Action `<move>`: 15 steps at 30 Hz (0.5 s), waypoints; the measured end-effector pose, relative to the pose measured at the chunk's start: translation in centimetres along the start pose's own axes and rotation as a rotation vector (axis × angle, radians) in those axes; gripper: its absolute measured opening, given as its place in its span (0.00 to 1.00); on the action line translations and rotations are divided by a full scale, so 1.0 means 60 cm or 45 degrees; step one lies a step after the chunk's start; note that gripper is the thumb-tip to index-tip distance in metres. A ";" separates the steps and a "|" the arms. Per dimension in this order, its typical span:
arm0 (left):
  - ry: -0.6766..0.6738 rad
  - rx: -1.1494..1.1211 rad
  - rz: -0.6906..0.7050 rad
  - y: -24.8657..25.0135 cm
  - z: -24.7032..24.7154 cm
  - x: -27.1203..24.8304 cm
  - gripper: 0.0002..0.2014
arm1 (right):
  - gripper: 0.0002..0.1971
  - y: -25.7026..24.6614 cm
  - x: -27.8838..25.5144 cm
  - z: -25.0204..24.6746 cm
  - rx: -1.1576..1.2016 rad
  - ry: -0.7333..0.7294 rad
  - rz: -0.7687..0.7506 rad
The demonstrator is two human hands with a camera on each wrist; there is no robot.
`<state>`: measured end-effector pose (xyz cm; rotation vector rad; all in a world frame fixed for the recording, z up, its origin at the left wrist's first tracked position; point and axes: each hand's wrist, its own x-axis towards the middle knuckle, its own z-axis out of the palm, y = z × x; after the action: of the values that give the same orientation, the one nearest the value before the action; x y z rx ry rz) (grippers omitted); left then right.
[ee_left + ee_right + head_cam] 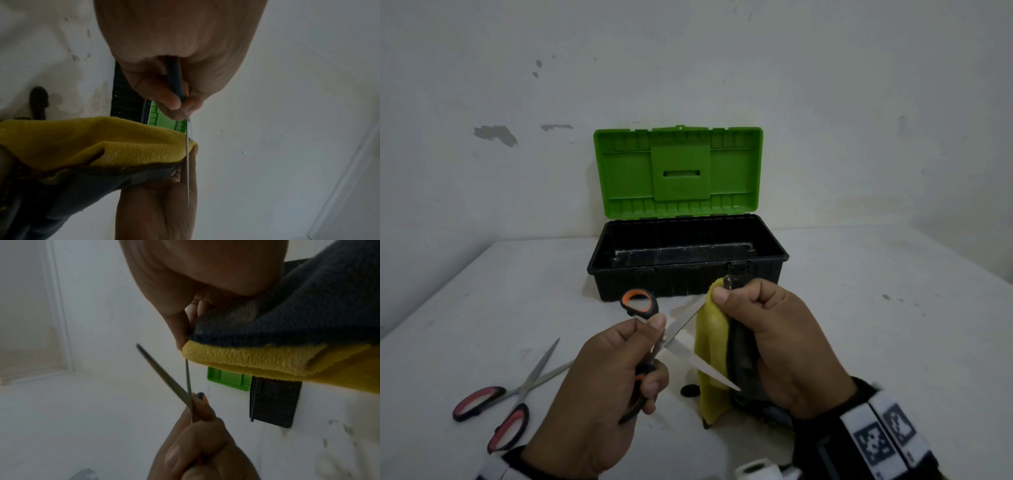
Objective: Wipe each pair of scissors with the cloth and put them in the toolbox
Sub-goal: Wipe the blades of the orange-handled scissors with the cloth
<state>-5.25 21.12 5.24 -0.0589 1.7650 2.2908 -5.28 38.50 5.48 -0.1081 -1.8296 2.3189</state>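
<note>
White wall, chipped in places, backs a white table (859,325) on which an open toolbox (688,260) stands at 12 o'clock from the hands: black tub, green lid (678,171) raised upright against the wall. Left hand (599,387) grips the lower black-and-orange handle of the orange-handled scissors (674,335); its fingers (652,387) curl round the loop, and the thumb lies along the pivot region. These scissors are held above the table, blades spread in an X. Upper handle loop points toward 11 o'clock, free of the hand. One blade runs from the pivot toward 1 o'clock, its tip entering the cloth (710,359); the other runs toward 4 o'clock, its tip lying across the front of the hanging cloth. Right hand (774,342), at 3 o'clock from the left, pinches the cloth's top fold between thumb and curled fingers (180,331) round the upper blade's tip. Cloth is yellow on one face, dark grey on the other, and hangs down from the pinch. Wrist views show the blade edge-on, meeting the yellow fold at the fingertips. Red-handled scissors (510,397) lie flat on the table at 9 o'clock from the left hand, blades parted and pointing toward 1 o'clock, handles toward 7 o'clock, untouched.
</note>
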 end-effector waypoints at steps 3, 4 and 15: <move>0.006 0.003 -0.010 -0.002 0.000 -0.001 0.14 | 0.09 -0.004 0.008 -0.007 0.082 0.031 0.019; 0.017 0.004 -0.009 -0.003 0.001 0.000 0.14 | 0.09 -0.006 0.012 -0.007 0.102 0.046 0.026; 0.063 -0.009 0.012 -0.004 0.013 0.003 0.13 | 0.12 0.011 -0.006 -0.005 -0.047 0.041 -0.078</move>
<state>-5.27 21.95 5.17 -0.1096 1.7850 2.3217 -4.97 38.58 4.74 -0.0926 -1.8340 2.2304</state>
